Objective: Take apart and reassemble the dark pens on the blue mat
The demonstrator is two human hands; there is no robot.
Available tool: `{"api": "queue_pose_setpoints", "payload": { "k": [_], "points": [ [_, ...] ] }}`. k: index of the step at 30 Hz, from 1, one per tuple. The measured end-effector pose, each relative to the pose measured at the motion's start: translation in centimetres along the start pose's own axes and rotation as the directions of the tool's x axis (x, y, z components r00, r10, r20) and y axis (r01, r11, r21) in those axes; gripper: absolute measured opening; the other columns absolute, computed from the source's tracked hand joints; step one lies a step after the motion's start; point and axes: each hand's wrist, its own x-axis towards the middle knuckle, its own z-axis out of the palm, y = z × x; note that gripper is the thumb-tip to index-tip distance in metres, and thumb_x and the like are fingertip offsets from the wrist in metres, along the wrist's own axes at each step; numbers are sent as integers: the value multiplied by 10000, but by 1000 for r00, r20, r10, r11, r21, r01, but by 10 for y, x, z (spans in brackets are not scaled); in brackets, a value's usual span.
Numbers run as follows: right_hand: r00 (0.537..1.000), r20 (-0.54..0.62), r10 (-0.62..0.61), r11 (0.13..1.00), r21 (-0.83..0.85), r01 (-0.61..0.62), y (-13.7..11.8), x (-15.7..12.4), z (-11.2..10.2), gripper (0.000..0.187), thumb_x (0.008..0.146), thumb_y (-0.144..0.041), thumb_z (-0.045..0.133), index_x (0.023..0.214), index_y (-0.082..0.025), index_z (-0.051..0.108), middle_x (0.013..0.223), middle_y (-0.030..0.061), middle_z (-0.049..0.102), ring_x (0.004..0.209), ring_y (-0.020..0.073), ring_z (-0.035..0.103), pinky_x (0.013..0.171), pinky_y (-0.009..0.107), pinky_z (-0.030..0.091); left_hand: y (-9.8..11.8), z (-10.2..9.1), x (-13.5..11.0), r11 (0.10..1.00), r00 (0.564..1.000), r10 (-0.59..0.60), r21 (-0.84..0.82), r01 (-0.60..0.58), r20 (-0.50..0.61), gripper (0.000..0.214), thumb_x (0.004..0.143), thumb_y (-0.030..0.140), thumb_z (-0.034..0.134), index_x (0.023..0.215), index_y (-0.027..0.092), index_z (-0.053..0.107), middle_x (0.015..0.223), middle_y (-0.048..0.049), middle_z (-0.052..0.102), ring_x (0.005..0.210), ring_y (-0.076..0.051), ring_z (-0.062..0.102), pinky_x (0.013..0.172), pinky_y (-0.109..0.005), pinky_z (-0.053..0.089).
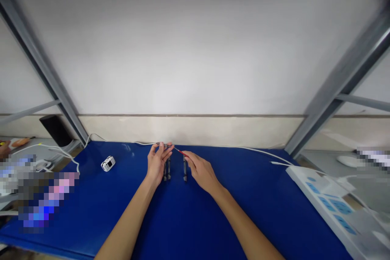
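Note:
My left hand (157, 165) is closed, its fingertips pinching a small dark part (166, 145) whose kind is too small to make out. In my right hand (201, 170) is a slim screwdriver (182, 152) with a red handle and thin metal shaft. Its shaft points left at the dark part; whether the tip touches it, I cannot tell. Beneath my hands, two narrow dark strips (169, 170) lie side by side near my left fingers. Another dark strip (185, 170) lies near my right fingers, and the hands partly cover their far ends.
The blue tabletop (183, 227) meets a pale wall. To the left sit a small white device (108, 163) and a blurred-out object (50, 203). A white cable (243, 147) runs along the back edge. At right lies a white box (330, 207) with blue markings. Grey metal posts (45, 55) frame both sides.

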Motion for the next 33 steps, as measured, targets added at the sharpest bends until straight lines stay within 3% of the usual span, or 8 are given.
{"api": "queue_pose_setpoints", "payload": {
  "k": [7,18,24,33],
  "points": [
    [1000,-12,-20,1000,-8,20,2,0,2,368,1080,-304,414,1403,-311,592,1293,62,720,1142,250,705,970,415,568,0,4,-2,999,999,-6,52,4,38,442,835,522,798,1045,220,552,1142,-132,778,1097,-299,755,931,-377,542],
    [1000,-4,-7,1000,-8,7,0,-1,4,359,1085,-311,413,1407,-321,572,1323,56,704,1172,245,693,973,398,549,-2,8,-6,991,993,-50,129,36,103,490,851,538,776,1170,216,592,1086,-134,789,979,-280,786,895,-386,578],
    [996,-26,85,995,-55,-86,-3,0,-1,310,1066,-389,457,1331,-258,552,990,51,767,863,235,749,733,326,536,-1,-1,1,996,999,48,73,-49,13,508,847,547,775,1192,226,584,1065,-106,784,1053,-286,770,940,-379,551],
    [996,-12,89,995,-44,-90,-4,-1,0,197,1062,-392,468,1177,-257,553,945,33,750,808,218,737,690,294,486,0,0,0,994,999,49,96,-51,20,491,859,544,763,1192,229,588,1078,-111,787,1052,-289,770,934,-383,555]
  ]
}}
